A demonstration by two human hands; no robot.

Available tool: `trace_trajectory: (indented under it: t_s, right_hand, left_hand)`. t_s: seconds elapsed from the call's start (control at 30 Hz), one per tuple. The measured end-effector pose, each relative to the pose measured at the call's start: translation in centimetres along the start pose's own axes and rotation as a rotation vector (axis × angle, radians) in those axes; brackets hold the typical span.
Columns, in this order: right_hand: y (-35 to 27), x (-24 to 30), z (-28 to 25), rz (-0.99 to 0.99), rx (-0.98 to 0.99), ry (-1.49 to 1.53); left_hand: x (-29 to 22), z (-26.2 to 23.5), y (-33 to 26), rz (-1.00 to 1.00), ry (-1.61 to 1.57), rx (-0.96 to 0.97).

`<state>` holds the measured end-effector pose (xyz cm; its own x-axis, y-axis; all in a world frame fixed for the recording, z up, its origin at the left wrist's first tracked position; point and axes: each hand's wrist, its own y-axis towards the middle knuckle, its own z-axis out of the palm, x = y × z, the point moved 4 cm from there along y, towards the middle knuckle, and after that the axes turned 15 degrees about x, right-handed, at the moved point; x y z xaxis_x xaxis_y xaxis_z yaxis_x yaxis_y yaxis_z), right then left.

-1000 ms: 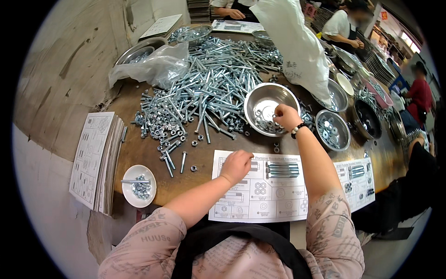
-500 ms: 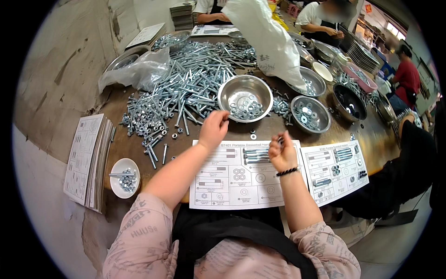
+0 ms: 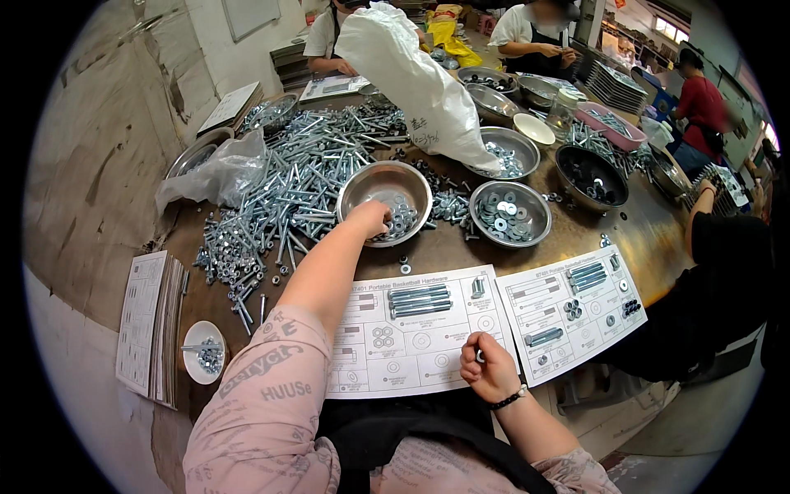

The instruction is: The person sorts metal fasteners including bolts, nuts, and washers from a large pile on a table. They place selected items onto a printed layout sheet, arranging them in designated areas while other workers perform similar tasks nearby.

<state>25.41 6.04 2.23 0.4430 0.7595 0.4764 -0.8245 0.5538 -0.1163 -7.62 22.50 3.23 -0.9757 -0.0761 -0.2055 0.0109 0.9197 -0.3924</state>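
My left hand (image 3: 369, 219) reaches over the near rim of a steel bowl (image 3: 384, 174), its curled fingers down among flat washers (image 3: 402, 216). What those fingertips pinch, if anything, is hidden. Over the lower right part of a printed hardware sheet (image 3: 395, 380) is my right hand (image 3: 491, 368), closed, with a small greyish bit showing at the fingers that I cannot make out. Several long bolts (image 3: 420, 300) lie side by side on this sheet, and a short bolt (image 3: 477, 288) is at its upper right. A second sheet (image 3: 527, 290) to the right carries bolts, nuts and black pieces.
A heap of bolts (image 3: 309, 156) and loose nuts (image 3: 239, 247) covers the left side. More bowls (image 3: 510, 241) of washers stand right, near a white sack (image 3: 411, 82). At left are a small white dish (image 3: 195, 376) and a sheet stack (image 3: 140, 329). Co-workers (image 3: 539, 49) sit beyond.
My left hand has gone from the bowl's rim down into the washers. My right hand has dropped from beside the long bolts to the sheet's lower right. The whole view has shifted.
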Motion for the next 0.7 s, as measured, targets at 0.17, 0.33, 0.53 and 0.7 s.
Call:
trace_trajectory:
  t_s: [0.17, 0.33, 0.53, 0.7]
  right_hand:
    - [0.1, 0.1, -0.9, -0.014, 0.002, 0.011]
    - [0.9, 0.1, -1.0, -0.042, -0.029, 0.078]
    - [2.7, 0.4, -0.2, -0.117, -0.087, 0.245]
    - [4.1, 0.3, 1.9, -0.161, -0.03, 0.209]
  left_hand:
    - [0.0, 0.0, -0.3, 0.013, -0.072, -0.002]
    - [0.3, 0.1, -1.0, 0.004, -0.218, -0.106]
    - [0.8, 0.0, -2.7, 0.122, -0.475, -0.202]
    - [1.4, -0.2, -4.8, 0.093, -0.897, -0.107]
